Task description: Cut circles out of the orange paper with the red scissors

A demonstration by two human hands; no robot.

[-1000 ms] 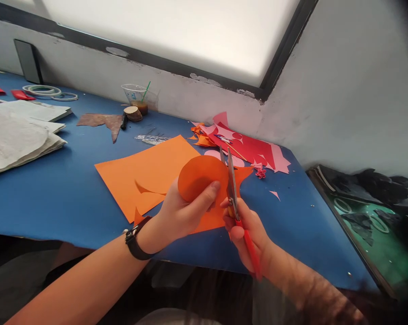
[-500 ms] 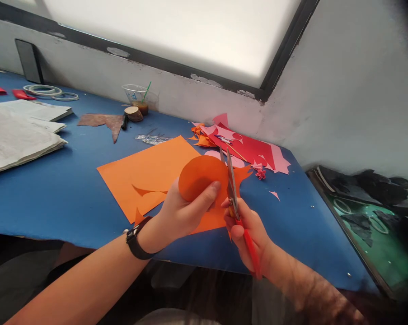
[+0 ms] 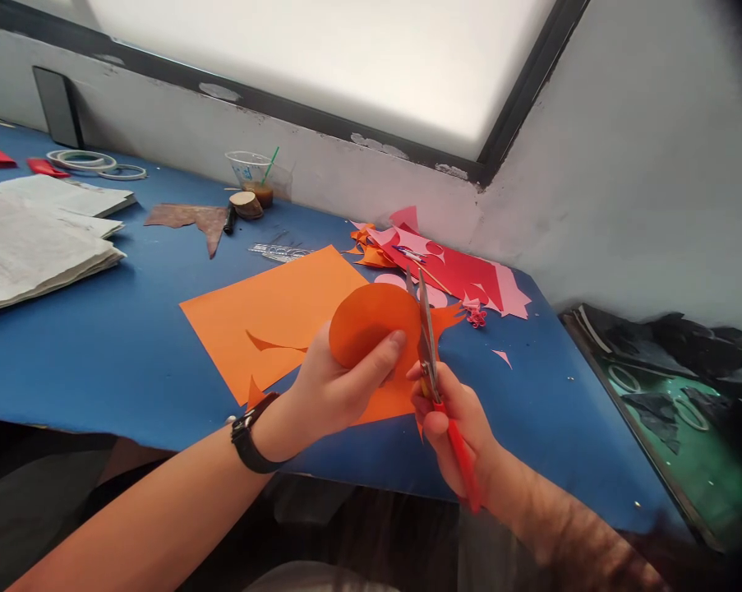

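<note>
My left hand [image 3: 346, 382], with a black watch on its wrist, pinches a rounded piece of orange paper [image 3: 371, 316], thumb on top. The fingers beneath the paper are hidden. My right hand [image 3: 457, 423] is wrapped round the red handles of the scissors [image 3: 430, 353]. Their blades point away from me, slightly parted, at the right edge of the rounded paper. Below the hands, a larger orange sheet [image 3: 284, 300] lies on the blue table, with a thin curved orange scrap [image 3: 272, 343] on it.
Red and pink paper [image 3: 469, 271] with orange scraps lies at the back right. A clear cup [image 3: 251, 173] with a green straw, a wood piece [image 3: 246, 205] and a ruler [image 3: 281, 252] are further back. Papers [image 3: 38, 238] lie left, and a phone [image 3: 58, 107] leans on the wall.
The scissor blades look a little closer together. Both hands, the paper and the scissors appear slightly further right, and the whole view has shifted a little.
</note>
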